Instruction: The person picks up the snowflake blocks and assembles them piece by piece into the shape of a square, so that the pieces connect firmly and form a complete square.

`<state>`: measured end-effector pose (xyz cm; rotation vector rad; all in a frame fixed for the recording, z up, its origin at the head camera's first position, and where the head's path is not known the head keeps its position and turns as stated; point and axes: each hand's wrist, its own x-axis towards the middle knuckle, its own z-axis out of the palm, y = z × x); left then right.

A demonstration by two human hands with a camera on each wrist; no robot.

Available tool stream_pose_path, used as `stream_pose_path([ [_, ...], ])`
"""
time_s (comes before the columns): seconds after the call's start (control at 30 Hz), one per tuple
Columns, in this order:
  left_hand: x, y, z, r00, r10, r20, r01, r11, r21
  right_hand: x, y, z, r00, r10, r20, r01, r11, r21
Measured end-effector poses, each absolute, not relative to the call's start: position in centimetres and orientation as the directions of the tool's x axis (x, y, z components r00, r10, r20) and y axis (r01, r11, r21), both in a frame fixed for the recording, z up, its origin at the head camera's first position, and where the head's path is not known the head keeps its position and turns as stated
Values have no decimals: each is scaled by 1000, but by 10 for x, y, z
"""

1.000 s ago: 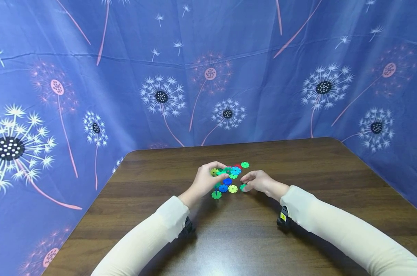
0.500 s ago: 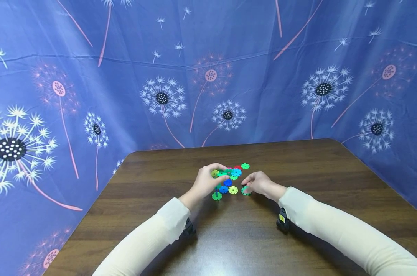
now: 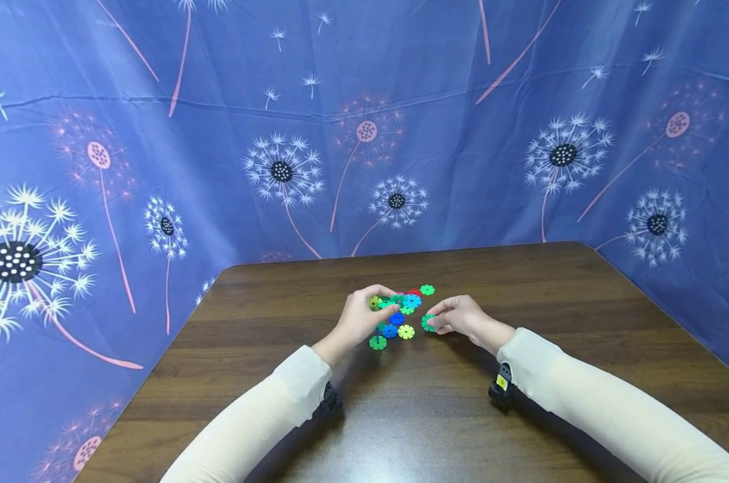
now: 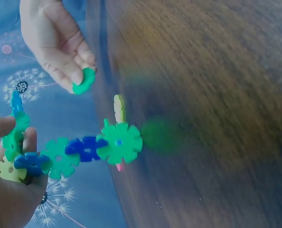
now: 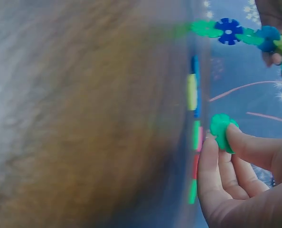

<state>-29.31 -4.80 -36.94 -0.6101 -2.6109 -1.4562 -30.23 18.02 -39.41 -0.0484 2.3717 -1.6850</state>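
Note:
My left hand (image 3: 357,316) grips one end of a chain of slotted plastic flower discs, hooked edge to edge. In the left wrist view the chain runs through a yellow disc (image 4: 10,169), a dark blue disc (image 4: 86,148) and a green disc (image 4: 124,145) at its far end. My right hand (image 3: 465,318) pinches a single green disc (image 5: 220,130) between thumb and fingertips. That disc is apart from the chain, to its right in the head view. Part of the chain is hidden behind the left fingers.
Several loose discs lie on the brown wooden table (image 3: 267,322), among them a yellow-green disc (image 3: 406,332), a blue disc (image 3: 389,331), and at the back another green disc (image 3: 427,290) beside a red disc (image 3: 414,293). A blue dandelion-print cloth (image 3: 461,168) hangs behind the table.
My right hand has taken hold of the green disc at the table and raised it, tilting it up. The left hand and the chain have stayed nearly still.

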Motion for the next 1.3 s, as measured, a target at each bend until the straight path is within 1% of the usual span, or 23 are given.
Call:
stream_pose_path([
  [0.17,-293,-48,-371,-918,295,264,379,458,804,-301,179,-380,-979,-132,-158,115,285,-952],
  [0.43,-294,-47,-372,-915,287,285,394,473,788,-294,181,-361,-986,-144,-78,59,133,-989],
  [0.63,-295,-47,-371,-919,275,283,386,480,788,-291,184,-351,-988,-151,-43,31,80,-996],
  [0.87,-294,-48,-371,-917,279,287,392,480,785,-289,181,-350,-986,-158,-50,41,62,-997],
  [1.0,-295,-47,-371,-914,281,293,399,491,775,-288,180,-350,-987,-151,-48,38,73,-997],
  [1.3,-295,-46,-371,-904,297,307,419,478,772,-287,177,-350,-994,-100,-33,16,169,-985],
])
